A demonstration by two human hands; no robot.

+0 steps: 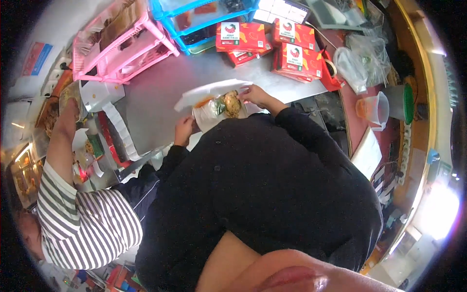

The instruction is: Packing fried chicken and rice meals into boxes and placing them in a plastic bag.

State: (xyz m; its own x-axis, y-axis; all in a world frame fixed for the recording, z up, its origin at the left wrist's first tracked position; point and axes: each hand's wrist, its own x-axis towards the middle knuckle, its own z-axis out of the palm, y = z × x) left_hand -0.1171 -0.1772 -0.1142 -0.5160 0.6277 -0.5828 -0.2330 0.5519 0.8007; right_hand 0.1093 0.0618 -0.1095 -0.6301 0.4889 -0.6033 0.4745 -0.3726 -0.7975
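Observation:
In front of my black shirt is an open white-lined food box (206, 124), its lid (209, 92) folded back on the far side. Inside it lie a browned piece of chicken (232, 104) at the right, a clear plastic packet (211, 108) in the middle, something green beside it and an orange-red patch at the left. My left hand (183, 130) is closed at the box's left edge, its fingertips partly hidden. With bent fingers, my right hand (258, 96) pinches the box's right edge, close to the chicken. My body covers the box's near side.
Red printed boxes (297, 58) stand stacked on the metal table (160, 87), near pink (121, 48) and blue racks (204, 22). At left a co-worker in a striped shirt (97, 224) holds a clear container (70, 100). A plastic jug (373, 110) and bags (357, 63) are at right.

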